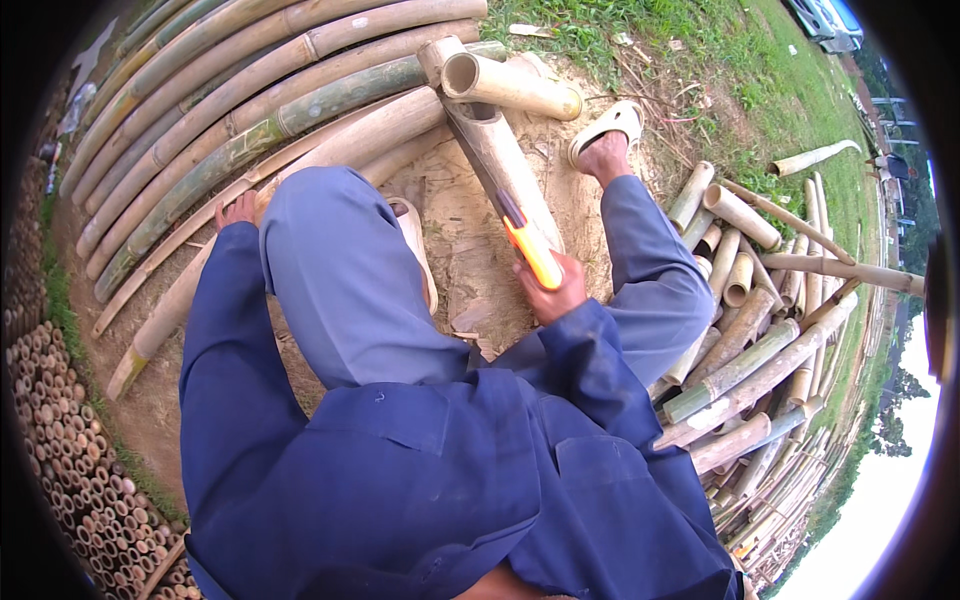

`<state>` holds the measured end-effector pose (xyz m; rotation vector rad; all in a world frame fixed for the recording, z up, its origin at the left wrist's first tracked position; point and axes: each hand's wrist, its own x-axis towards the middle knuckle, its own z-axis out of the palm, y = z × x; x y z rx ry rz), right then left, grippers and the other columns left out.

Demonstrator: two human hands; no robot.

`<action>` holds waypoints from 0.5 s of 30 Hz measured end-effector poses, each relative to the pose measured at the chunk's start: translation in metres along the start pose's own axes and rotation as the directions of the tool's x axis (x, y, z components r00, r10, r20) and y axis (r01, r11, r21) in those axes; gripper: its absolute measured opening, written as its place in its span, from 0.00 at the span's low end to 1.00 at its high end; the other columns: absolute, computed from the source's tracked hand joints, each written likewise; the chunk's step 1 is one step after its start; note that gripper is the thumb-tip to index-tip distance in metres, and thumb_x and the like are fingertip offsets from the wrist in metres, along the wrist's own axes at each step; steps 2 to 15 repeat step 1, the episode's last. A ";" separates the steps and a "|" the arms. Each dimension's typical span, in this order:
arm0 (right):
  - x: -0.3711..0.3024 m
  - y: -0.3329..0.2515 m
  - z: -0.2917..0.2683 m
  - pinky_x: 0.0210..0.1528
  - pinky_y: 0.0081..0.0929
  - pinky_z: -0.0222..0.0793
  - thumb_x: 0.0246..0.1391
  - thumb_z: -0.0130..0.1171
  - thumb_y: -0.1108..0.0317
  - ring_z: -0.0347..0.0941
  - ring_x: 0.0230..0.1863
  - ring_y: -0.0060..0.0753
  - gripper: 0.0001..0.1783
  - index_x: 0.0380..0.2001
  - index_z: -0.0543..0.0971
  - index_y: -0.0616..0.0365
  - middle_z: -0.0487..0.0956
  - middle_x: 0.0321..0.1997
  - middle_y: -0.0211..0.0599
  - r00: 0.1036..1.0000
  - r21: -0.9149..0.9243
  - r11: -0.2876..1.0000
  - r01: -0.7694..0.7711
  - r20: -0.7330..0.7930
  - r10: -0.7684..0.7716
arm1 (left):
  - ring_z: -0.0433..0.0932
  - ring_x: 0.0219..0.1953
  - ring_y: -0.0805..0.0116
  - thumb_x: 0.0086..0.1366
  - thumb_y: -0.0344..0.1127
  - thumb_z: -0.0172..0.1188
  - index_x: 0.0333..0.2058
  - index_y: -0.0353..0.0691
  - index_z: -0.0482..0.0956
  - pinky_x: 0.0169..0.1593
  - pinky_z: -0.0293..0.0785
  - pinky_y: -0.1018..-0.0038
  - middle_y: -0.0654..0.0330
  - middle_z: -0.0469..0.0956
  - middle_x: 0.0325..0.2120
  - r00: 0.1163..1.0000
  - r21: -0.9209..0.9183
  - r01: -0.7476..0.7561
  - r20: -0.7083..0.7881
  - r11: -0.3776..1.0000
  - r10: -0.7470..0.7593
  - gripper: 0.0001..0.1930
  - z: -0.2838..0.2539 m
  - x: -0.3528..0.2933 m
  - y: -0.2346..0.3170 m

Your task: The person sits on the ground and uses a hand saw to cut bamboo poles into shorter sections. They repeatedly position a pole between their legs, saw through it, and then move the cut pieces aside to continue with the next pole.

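Observation:
My right hand (555, 291) is wrapped round the orange and yellow handle of a hand saw (536, 257). The saw's dark blade points away from me, alongside a short bamboo piece (520, 170) on the ground between my feet. Another cut bamboo piece (515, 88) lies across the far end of that one, its hollow end facing left. Beyond my left knee, my left hand (238, 210) rests on a long bamboo pole (345, 142), fingers over its top; the knee partly hides the pole there.
Long bamboo poles (290, 50) lie side by side at the far left. To the right is a heap of cut bamboo pieces (740, 330); a stack of bamboo tubes (80, 450) shows its ends at lower left. My sandaled foot (607, 140) stands beside grass (700, 60).

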<state>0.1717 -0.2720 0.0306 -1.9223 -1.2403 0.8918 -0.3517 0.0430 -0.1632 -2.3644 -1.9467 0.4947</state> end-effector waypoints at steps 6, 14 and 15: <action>0.005 0.000 0.009 0.33 0.28 0.71 0.57 0.67 0.70 0.74 0.26 0.23 0.10 0.38 0.83 0.66 0.79 0.24 0.34 0.994 0.087 0.990 0.107 -0.043 -0.103 | 0.76 0.60 0.65 0.68 0.39 0.50 0.65 0.58 0.63 0.74 0.45 0.50 0.64 0.75 0.58 1.000 0.023 -0.001 0.000 1.000 0.001 0.26 0.005 0.000 -0.004; 0.005 0.000 0.009 0.33 0.28 0.71 0.57 0.67 0.70 0.74 0.26 0.23 0.10 0.38 0.83 0.66 0.79 0.24 0.34 0.994 0.087 0.990 0.107 -0.043 -0.103 | 0.76 0.60 0.65 0.68 0.39 0.50 0.65 0.58 0.63 0.74 0.45 0.50 0.64 0.75 0.58 1.000 0.023 -0.001 0.000 1.000 0.001 0.26 0.005 0.000 -0.004; 0.005 0.000 0.009 0.33 0.28 0.71 0.57 0.67 0.70 0.74 0.26 0.23 0.10 0.38 0.83 0.66 0.79 0.24 0.34 0.994 0.087 0.990 0.107 -0.043 -0.103 | 0.76 0.60 0.65 0.68 0.39 0.50 0.65 0.58 0.63 0.74 0.45 0.50 0.64 0.75 0.58 1.000 0.023 -0.001 0.000 1.000 0.001 0.26 0.005 0.000 -0.004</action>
